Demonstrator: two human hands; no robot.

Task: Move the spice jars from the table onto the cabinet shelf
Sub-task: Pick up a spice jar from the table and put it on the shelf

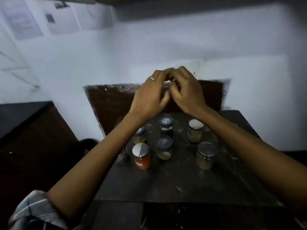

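Several spice jars stand on the dark table: a red-filled jar with a silver lid, a blue-lidded jar beside it, another blue-lidded jar behind, a white-lidded jar of green powder and a metal-lidded jar. My left forearm partly covers one more blue-lidded jar. My left hand and right hand meet above the back of the table, fingers curled toward each other. A small pale thing shows between them, too hidden and blurred to name.
A dark brown board leans against the white wall behind the table. A dark counter runs along the left. A dark overhang crosses the top of the view. Papers hang on the wall at upper left.
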